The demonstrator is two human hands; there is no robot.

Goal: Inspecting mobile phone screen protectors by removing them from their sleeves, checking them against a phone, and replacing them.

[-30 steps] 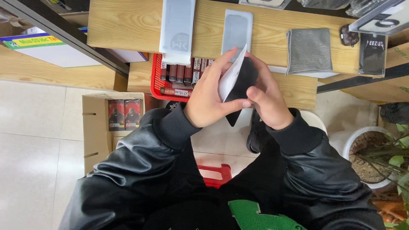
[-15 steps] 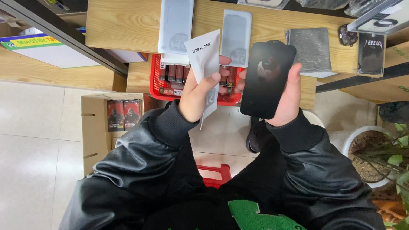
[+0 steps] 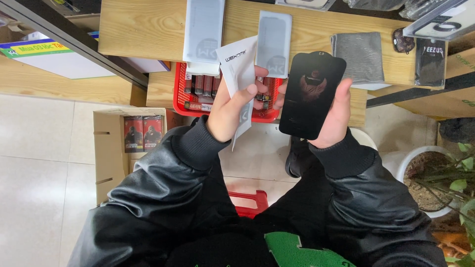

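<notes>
Since half a second ago: both items have risen slightly and spread a little further apart; nothing else has shifted.

Item, left: my left hand (image 3: 232, 111) is closed on a white paper sleeve, flat and oblong (image 3: 240, 74), thumb across its face and fingers behind. It is tilted away from the other item, presumably to keep it clear of the view.

Item, right: my right hand (image 3: 336, 116) is wrapped round a black glossy rectangular screen-protector panel with a faint bird emblem (image 3: 311, 94), gripped by its long edges with the palm behind, so the face stays untouched and turned up to me. Sleeve and panel are apart, side by side, above the near edge of the wooden bench (image 3: 148, 29).

Surroundings on the bench: two pale translucent flat packets (image 3: 204, 29) lie near the middle, overhanging the near edge; a grey folded cloth (image 3: 360, 57) sits toward the right; a black slim packet (image 3: 429, 62) lies at the right end.

Below the near edge: a red plastic basket (image 3: 183, 101) holding upright dark packs, partly hidden by my hands. On the floor at left, an open cardboard carton (image 3: 106, 148) with red-and-black boxes. A white pot with a green plant (image 3: 420, 173) stands at right.

Obstructions: none between the hands; my black jacket sleeves hide my lap.
</notes>
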